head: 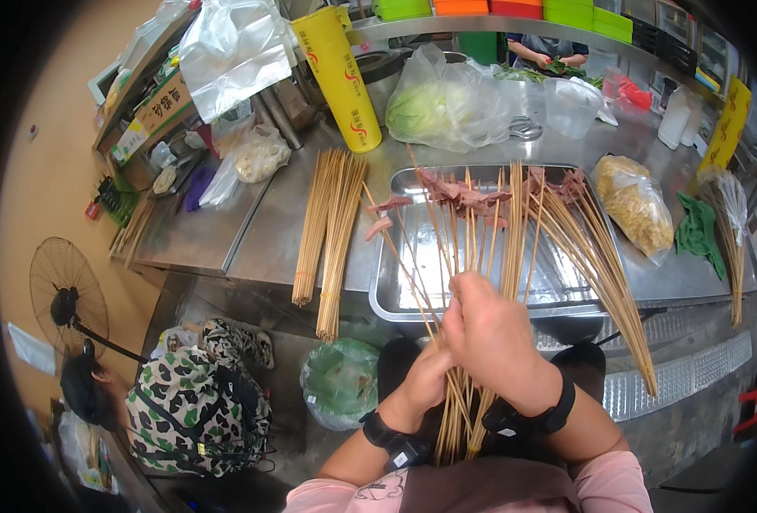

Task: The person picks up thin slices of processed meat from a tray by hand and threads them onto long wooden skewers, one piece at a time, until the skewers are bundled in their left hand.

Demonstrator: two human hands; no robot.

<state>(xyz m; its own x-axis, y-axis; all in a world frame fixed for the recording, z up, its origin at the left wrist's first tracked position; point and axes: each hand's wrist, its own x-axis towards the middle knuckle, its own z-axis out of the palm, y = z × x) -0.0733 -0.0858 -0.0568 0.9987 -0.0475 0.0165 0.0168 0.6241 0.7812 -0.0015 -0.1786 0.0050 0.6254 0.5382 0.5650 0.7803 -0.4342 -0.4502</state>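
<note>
My left hand (422,378) is closed around a bunch of thin bamboo skewers (452,423) near their lower ends. Just above and right of it, my right hand (490,333) has its fingers closed on skewers of the same bunch. Slices of reddish meat (465,194) are threaded at the far ends, over a stainless steel tray (394,282). One skewer at the left carries a paler piece (378,227). More skewers with meat (593,256) lie across the tray's right side. Bundles of bare skewers (330,243) rest left of the tray.
Behind the tray stand a yellow roll tube (340,83), a bagged cabbage (429,106) and scissors (524,128). A bag of yellowish food (633,205) and a green cloth (701,231) lie right. A lined bin (341,381) is below the counter. One person (192,410) sits left; another (548,54) works opposite.
</note>
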